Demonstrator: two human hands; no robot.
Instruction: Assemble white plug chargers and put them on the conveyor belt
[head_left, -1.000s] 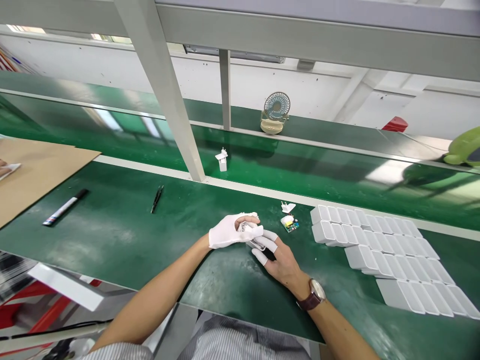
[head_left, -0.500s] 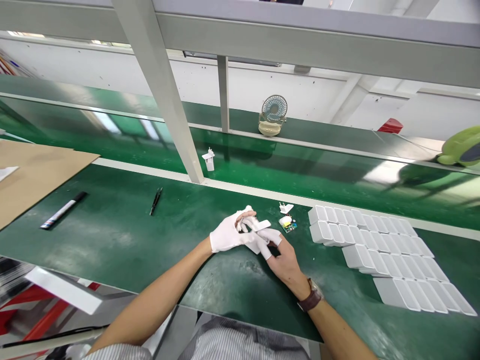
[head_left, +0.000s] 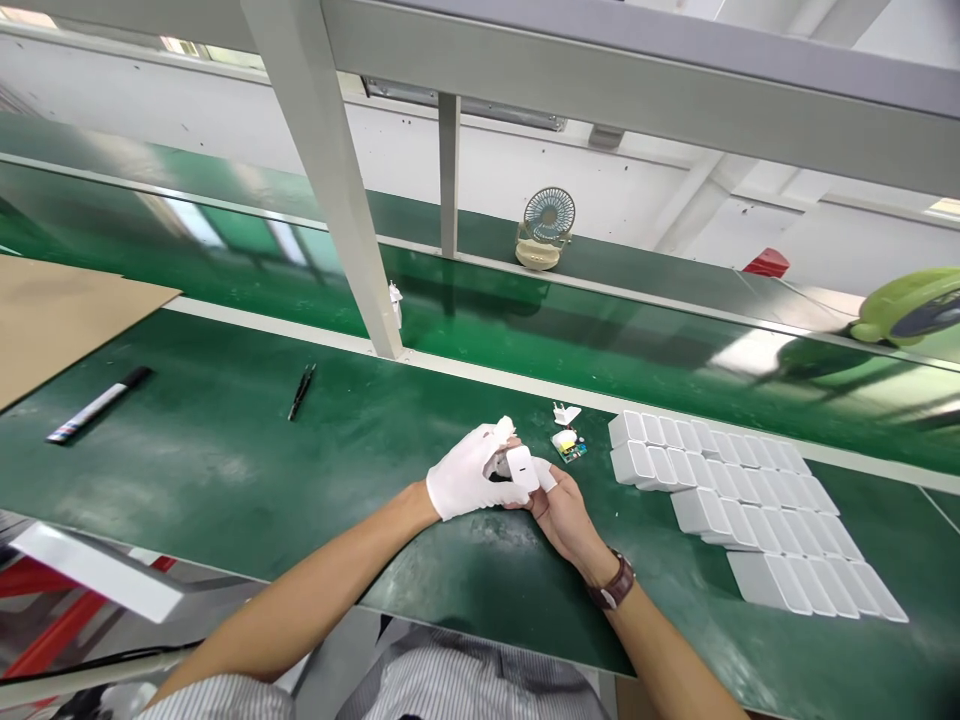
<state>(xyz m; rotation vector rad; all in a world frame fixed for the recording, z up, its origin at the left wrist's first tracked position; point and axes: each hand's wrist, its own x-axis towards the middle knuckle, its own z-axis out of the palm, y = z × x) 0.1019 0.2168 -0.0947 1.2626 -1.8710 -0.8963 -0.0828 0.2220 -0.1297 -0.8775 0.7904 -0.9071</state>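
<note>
On the marker point(head_left: 99, 406), print blurs; hands point(head_left: 466, 474) point(head_left: 568, 514) hold casing point(head_left: 520, 458).

The green-topped workbench point(head_left: 225, 460) bears a brown sheet point(head_left: 60, 310) at far left, a marker point(head_left: 99, 405) and black tweezers point(head_left: 301, 392) well apart, a circuit board point(head_left: 568, 446) just beside a white plug piece point(head_left: 566, 413), and stepped rows of white cases point(head_left: 739, 512).
</note>
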